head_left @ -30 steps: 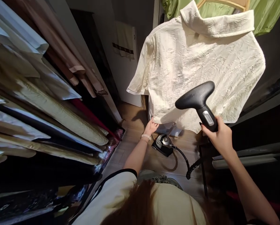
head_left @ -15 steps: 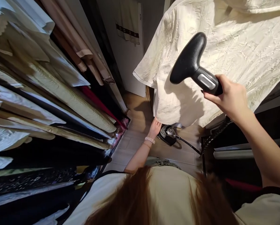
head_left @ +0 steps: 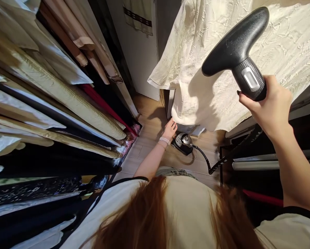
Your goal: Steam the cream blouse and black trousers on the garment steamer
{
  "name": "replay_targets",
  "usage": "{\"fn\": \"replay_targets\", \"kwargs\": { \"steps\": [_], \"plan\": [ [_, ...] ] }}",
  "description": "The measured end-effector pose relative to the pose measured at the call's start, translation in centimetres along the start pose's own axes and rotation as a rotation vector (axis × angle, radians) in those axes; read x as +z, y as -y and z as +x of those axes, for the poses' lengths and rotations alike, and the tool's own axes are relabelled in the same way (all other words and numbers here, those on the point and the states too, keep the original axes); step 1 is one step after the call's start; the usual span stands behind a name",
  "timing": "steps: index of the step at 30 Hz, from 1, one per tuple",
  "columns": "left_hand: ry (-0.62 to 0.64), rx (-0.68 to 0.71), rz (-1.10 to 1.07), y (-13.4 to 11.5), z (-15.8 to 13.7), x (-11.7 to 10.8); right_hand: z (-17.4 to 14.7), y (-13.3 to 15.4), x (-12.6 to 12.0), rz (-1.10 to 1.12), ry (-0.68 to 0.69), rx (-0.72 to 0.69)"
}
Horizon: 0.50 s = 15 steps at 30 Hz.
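My right hand point(head_left: 274, 103) is wrapped round the handle of a black garment steamer head point(head_left: 238, 48), raised in front of a hanging cream textured garment point(head_left: 282, 52). The steamer casts a shadow on the cloth; whether its face touches the fabric I cannot tell. Lower down, my left hand point(head_left: 170, 129) is closed at the garment's bottom left corner, holding the hem. On the floor just right of that hand stands the steamer's black base point(head_left: 182, 144) with a metal fitting. A black ribbed hose point(head_left: 222, 162) runs from it up towards my right hand.
Clothes point(head_left: 58, 100) hang in a dense row along the left. A white door point(head_left: 144, 65) with a towel point(head_left: 138, 17) on it stands at the back. Dark shelving with pale rails point(head_left: 256, 165) lies to the right. Wooden floor point(head_left: 142, 148) shows between.
The steamer head and my right hand have moved up and to the right, nearer the camera. My left hand stays at the hem. The view has shifted slightly.
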<state>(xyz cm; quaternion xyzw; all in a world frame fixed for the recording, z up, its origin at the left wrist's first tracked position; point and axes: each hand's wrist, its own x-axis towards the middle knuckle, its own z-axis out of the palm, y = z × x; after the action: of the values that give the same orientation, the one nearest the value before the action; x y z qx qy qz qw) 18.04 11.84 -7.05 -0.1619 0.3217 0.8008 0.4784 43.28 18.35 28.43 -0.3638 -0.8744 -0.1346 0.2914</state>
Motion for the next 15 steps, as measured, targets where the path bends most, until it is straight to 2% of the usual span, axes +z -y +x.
{"fn": "replay_targets", "kwargs": {
  "steps": [4,6,11,15],
  "plan": [
    [0.042,-0.102,0.012,-0.6,1.6,1.9,-1.1,-1.1,-0.7,-0.022,-0.038,0.036],
    [0.097,-0.069,-0.018,-0.8,1.8,2.9,-1.5,-1.9,-0.8,-0.055,-0.067,0.061],
    [0.360,0.063,-0.203,-0.8,1.2,3.9,-1.6,-3.5,-0.4,-0.128,-0.119,0.115],
    [0.331,0.020,-0.130,-0.3,1.0,3.0,-1.7,-3.6,-0.4,-0.096,-0.100,0.064]
  ]
}}
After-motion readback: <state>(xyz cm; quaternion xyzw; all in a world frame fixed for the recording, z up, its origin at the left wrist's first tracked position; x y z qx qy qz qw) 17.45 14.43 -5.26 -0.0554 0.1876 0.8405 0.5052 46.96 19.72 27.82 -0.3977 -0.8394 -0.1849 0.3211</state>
